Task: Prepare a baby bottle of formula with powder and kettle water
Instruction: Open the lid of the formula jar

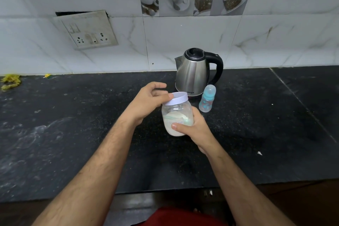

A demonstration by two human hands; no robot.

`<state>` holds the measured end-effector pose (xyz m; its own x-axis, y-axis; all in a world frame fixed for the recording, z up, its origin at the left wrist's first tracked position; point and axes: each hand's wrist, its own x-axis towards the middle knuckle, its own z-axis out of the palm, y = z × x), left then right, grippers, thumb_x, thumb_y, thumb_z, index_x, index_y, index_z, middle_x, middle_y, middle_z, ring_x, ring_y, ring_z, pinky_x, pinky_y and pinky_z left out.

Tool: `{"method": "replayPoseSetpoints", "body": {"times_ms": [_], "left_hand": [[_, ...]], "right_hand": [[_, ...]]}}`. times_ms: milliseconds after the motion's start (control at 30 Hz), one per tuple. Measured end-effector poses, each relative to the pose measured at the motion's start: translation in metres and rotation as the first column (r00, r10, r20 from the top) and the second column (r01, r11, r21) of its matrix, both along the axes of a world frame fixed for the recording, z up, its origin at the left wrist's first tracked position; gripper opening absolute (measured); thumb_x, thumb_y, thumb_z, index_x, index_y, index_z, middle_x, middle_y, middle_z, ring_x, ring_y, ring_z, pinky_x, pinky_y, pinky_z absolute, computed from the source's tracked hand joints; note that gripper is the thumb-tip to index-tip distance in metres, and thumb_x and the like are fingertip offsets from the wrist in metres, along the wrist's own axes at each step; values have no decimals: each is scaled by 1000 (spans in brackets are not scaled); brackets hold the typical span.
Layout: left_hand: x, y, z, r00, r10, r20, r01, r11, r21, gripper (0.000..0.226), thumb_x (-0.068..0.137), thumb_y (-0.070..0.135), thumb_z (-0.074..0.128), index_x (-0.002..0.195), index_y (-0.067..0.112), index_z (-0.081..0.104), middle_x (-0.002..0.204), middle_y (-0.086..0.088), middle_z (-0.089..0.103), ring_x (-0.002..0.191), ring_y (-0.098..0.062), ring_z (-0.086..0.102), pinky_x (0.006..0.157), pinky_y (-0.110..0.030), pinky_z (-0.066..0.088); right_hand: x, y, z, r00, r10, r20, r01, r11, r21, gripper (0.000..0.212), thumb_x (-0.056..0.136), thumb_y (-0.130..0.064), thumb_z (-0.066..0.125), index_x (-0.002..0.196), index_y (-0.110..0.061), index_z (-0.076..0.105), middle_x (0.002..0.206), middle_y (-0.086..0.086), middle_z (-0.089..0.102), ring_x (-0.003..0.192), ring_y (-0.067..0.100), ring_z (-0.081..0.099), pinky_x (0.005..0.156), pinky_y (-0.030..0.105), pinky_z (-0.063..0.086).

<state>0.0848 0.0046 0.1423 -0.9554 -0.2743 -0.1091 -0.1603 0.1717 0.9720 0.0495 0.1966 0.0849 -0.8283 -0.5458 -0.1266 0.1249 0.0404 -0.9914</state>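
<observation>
The right hand (194, 130) wraps around the lower body of the jar (177, 115), thumb across its front, holding it in front of the kettle (194, 71). The jar is clear, with pale powder and a scoop inside. The left hand (146, 101) grips the rim of the white lid (178, 98) with its fingertips, the lid sitting tilted on the jar. The bottle (207, 101) stands capped on the counter (73, 134), just right of the jar and just in front of the kettle, apart from both hands.
</observation>
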Motion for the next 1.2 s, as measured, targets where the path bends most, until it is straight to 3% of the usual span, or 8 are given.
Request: {"method": "replayPoseSetpoints", "body": {"times_ms": [300, 467, 600, 767, 867, 1000, 1100, 1200], "left_hand": [[0, 20, 4, 996, -87, -36, 87, 996, -4, 87, 63, 64, 72, 139, 29, 48, 133, 5, 58, 121, -6, 58, 99, -27, 51], [8, 15, -2, 997, -75, -36, 75, 997, 9, 67, 82, 48, 71, 140, 25, 47, 127, 9, 63, 109, 6, 63, 82, -8, 50], [12, 9, -8, 999, 2, -41, -2, 1000, 11, 57, 86, 22, 76, 136, 22, 49, 122, 1, 68, 108, -5, 67, 93, -20, 51], [10, 11, -3, 998, 38, -58, -40, 998, -43, 83, 69, 31, 89, 140, 27, 46, 127, 3, 57, 116, -7, 59, 89, -19, 50], [6, 20, 2, 997, -31, -70, 22, 992, -125, 95, 62, 45, 84, 145, 29, 41, 143, 6, 47, 132, -5, 46, 105, -27, 41], [3, 27, 5, 995, -55, -82, 44, 990, -134, 90, 70, 45, 82, 147, 27, 40, 151, 7, 43, 137, -5, 41, 112, -31, 38], [5, 28, 4, 997, -45, -56, 38, 992, -118, 89, 68, 52, 80, 145, 29, 41, 135, 10, 48, 127, -2, 50, 99, -20, 46], [6, 26, 0, 998, -36, -49, 29, 991, -130, 74, 80, 34, 81, 144, 24, 45, 139, 2, 53, 118, -5, 58, 93, -16, 49]], "right_hand": [[7, -5, -1, 999, -4, -40, 5, 1000, 20, 71, 61, -19, 87, 123, -23, 53, 116, 0, 70, 105, 11, 69, 85, 28, 57], [1, -1, -4, 996, -57, -72, 61, 997, 52, 79, 60, -18, 88, 129, -19, 50, 121, 0, 67, 110, 13, 66, 94, 37, 56], [-2, 3, -5, 994, -63, -93, 70, 994, 79, 80, 59, -21, 88, 130, -24, 50, 122, -3, 66, 111, 11, 65, 94, 37, 55], [3, -3, -6, 996, -25, -90, 33, 996, 86, 78, 58, -25, 89, 127, -28, 50, 119, -4, 67, 107, 8, 66, 90, 32, 56], [7, -6, -5, 995, -5, -98, 14, 996, 89, 77, 58, -27, 88, 125, -30, 51, 118, -4, 67, 106, 9, 67, 89, 31, 56], [8, -6, -4, 994, -18, -106, 29, 995, 98, 79, 56, -31, 88, 126, -32, 50, 119, -7, 67, 107, 6, 66, 90, 30, 56], [4, -1, -4, 992, -60, -109, 73, 990, 121, 82, 54, -33, 87, 127, -28, 50, 118, -7, 67, 106, 7, 66, 92, 35, 56], [1, 6, -5, 990, -78, -117, 94, 985, 146, 83, 56, -29, 87, 130, -26, 49, 119, -6, 65, 108, 10, 65, 94, 42, 56]]}}
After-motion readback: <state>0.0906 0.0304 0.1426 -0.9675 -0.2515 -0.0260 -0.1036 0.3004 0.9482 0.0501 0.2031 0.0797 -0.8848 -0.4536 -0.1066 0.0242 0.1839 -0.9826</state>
